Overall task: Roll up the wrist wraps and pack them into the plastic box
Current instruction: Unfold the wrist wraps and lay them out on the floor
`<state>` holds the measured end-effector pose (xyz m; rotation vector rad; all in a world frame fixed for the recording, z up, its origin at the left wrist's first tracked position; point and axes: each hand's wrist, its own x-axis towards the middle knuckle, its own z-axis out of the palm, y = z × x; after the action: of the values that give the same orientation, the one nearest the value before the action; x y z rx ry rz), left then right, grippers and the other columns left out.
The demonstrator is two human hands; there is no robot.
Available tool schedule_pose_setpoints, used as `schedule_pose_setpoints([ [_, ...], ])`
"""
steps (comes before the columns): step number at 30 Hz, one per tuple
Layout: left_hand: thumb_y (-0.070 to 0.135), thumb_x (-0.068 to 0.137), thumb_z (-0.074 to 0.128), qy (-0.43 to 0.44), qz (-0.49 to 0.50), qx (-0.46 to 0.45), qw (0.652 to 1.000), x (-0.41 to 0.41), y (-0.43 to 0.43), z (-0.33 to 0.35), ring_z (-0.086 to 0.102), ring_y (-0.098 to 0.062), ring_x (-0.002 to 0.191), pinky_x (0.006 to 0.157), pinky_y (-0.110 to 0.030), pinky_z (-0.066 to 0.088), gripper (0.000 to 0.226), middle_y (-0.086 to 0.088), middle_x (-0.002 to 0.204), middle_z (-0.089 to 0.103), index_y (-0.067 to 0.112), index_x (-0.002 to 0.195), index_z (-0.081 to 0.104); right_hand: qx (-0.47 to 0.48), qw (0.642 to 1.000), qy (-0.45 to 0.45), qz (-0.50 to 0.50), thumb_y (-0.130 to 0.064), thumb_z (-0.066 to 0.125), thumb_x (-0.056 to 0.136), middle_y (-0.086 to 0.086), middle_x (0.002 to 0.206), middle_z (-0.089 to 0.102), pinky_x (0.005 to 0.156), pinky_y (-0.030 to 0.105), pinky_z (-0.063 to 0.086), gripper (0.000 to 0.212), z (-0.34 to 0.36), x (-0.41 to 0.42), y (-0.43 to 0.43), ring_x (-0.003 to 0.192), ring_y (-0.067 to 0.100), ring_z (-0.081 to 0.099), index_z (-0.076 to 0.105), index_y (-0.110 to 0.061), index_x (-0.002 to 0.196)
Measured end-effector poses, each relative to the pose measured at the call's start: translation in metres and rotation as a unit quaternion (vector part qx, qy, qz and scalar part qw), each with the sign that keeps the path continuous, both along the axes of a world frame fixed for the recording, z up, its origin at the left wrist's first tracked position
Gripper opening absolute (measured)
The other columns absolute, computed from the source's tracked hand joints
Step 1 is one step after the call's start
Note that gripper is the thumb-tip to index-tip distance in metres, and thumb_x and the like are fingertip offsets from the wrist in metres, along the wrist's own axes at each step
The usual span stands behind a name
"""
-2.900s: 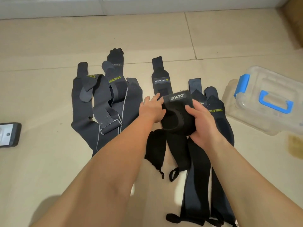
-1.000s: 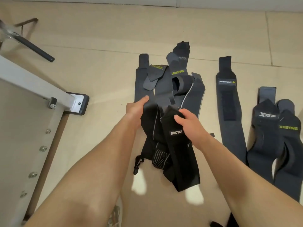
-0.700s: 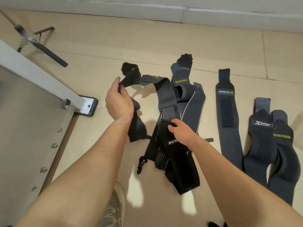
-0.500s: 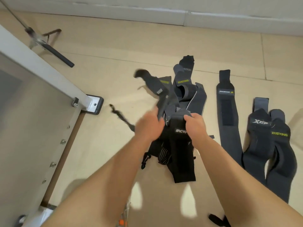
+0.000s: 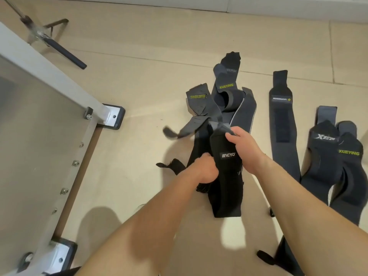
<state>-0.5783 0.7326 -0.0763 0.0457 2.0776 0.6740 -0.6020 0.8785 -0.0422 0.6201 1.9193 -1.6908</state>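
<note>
— On the floor, between the hands, what is being held?
— The black wrap [image 5: 227, 192] is held beside the grey pile [image 5: 229, 100]. Its top end is pinched by the right hand [image 5: 246, 148], and black cloth beside its label is clenched in the left hand [image 5: 205, 170].
— Why so?
— It is judged that it is being freed from the tangle and straightened, so that it can be rolled tightly.
— And the box?
— It is not seen. Other wraps [image 5: 282, 136] are laid flat at the right, unrolled.

A metal frame [image 5: 49, 71] stands left of the wrap pile [image 5: 245, 108], with a flat wrap [image 5: 282, 136] and two folded wraps [image 5: 322, 160] on its right.
</note>
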Motion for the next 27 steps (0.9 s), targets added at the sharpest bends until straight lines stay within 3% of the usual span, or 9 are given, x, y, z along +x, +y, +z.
schedule_pose_setpoints([
  [3, 0.004, 0.095, 0.052, -0.060, 0.129, 0.082, 0.986, -0.009, -0.011, 0.006, 0.066, -0.039, 0.104, 0.095, -0.047, 0.053, 0.020, -0.022, 0.108, 0.070, -0.001, 0.104, 0.069, 0.012, 0.999, -0.004, 0.052, -0.022, 0.048, 0.107, 0.010, 0.107, 0.069, 0.096, 0.048, 0.053, 0.016, -0.010, -0.014, -0.004, 0.106, 0.030, 0.067, 0.065, -0.020, 0.110],
  [7, 0.002, 0.102, 0.049, -0.088, 0.496, 0.140, 0.852, -0.028, -0.035, 0.006, 0.068, -0.031, 0.112, 0.096, -0.042, 0.058, 0.024, -0.013, 0.116, 0.069, 0.007, 0.121, 0.062, 0.081, 0.990, 0.012, 0.114, -0.024, 0.051, 0.106, 0.005, 0.114, 0.068, 0.099, 0.045, 0.053, 0.020, -0.031, -0.024, -0.014, 0.108, 0.025, 0.065, 0.064, -0.020, 0.120],
  [8, 0.002, 0.101, 0.052, -0.031, 0.510, 0.095, 0.854, -0.034, -0.040, -0.002, 0.065, -0.031, 0.114, 0.096, -0.041, 0.057, 0.030, -0.012, 0.123, 0.064, 0.009, 0.130, 0.057, 0.102, 0.987, 0.016, 0.123, -0.025, 0.051, 0.106, 0.003, 0.116, 0.067, 0.099, 0.043, 0.052, 0.022, -0.036, -0.024, -0.016, 0.110, 0.023, 0.064, 0.062, -0.021, 0.124],
  [11, 0.017, 0.091, 0.073, 0.135, 0.352, -0.094, 0.922, -0.050, -0.048, -0.018, 0.057, -0.028, 0.115, 0.087, -0.034, 0.049, 0.060, -0.007, 0.134, 0.046, 0.022, 0.141, 0.040, 0.136, 0.981, 0.038, 0.136, -0.023, 0.051, 0.106, -0.001, 0.114, 0.066, 0.092, 0.032, 0.046, 0.022, -0.046, -0.022, -0.020, 0.107, 0.017, 0.061, 0.063, -0.021, 0.125],
  [15, 0.039, 0.078, 0.086, 0.152, 0.218, -0.141, 0.954, -0.064, -0.044, -0.027, 0.046, -0.035, 0.130, 0.098, -0.045, 0.046, 0.094, -0.010, 0.142, 0.044, 0.024, 0.148, 0.025, 0.183, 0.973, 0.071, 0.122, -0.021, 0.054, 0.105, -0.008, 0.111, 0.061, 0.092, 0.027, 0.041, 0.028, -0.049, -0.018, -0.022, 0.103, 0.011, 0.055, 0.064, -0.018, 0.131],
  [18, 0.037, 0.082, 0.082, 0.115, 0.247, -0.115, 0.955, -0.069, -0.042, -0.030, 0.056, -0.029, 0.113, 0.092, -0.041, 0.049, 0.082, -0.008, 0.117, 0.053, 0.017, 0.141, 0.030, 0.192, 0.973, 0.071, 0.103, -0.018, 0.056, 0.105, -0.006, 0.113, 0.063, 0.096, 0.027, 0.040, 0.032, -0.050, -0.017, -0.025, 0.103, 0.010, 0.054, 0.065, -0.015, 0.135],
  [22, 0.024, 0.090, 0.073, 0.081, 0.321, -0.014, 0.943, -0.065, -0.050, -0.027, 0.063, -0.026, 0.101, 0.092, -0.039, 0.051, 0.013, -0.006, 0.100, 0.065, 0.017, 0.093, 0.063, 0.185, 0.978, 0.060, 0.076, -0.018, 0.058, 0.104, 0.001, 0.129, 0.068, 0.110, 0.040, 0.044, 0.033, -0.050, -0.014, -0.026, 0.121, 0.020, 0.061, 0.065, -0.017, 0.136],
  [25, 0.026, 0.097, 0.067, 0.052, 0.412, 0.062, 0.908, -0.067, -0.063, -0.014, 0.060, -0.020, 0.100, 0.092, -0.037, 0.052, 0.017, -0.001, 0.104, 0.067, 0.013, 0.106, 0.071, 0.179, 0.981, 0.050, 0.062, -0.018, 0.059, 0.103, 0.000, 0.123, 0.070, 0.107, 0.041, 0.049, 0.030, -0.047, -0.009, -0.022, 0.117, 0.022, 0.063, 0.067, -0.019, 0.132],
  [27, 0.025, 0.099, 0.065, 0.031, 0.463, 0.126, 0.877, -0.070, -0.072, 0.000, 0.067, -0.021, 0.092, 0.076, -0.033, 0.059, 0.020, -0.007, 0.106, 0.071, 0.009, 0.110, 0.069, 0.175, 0.982, 0.047, 0.060, -0.019, 0.058, 0.104, 0.000, 0.118, 0.071, 0.103, 0.039, 0.052, 0.029, -0.040, -0.004, -0.020, 0.113, 0.021, 0.064, 0.069, -0.020, 0.130],
])
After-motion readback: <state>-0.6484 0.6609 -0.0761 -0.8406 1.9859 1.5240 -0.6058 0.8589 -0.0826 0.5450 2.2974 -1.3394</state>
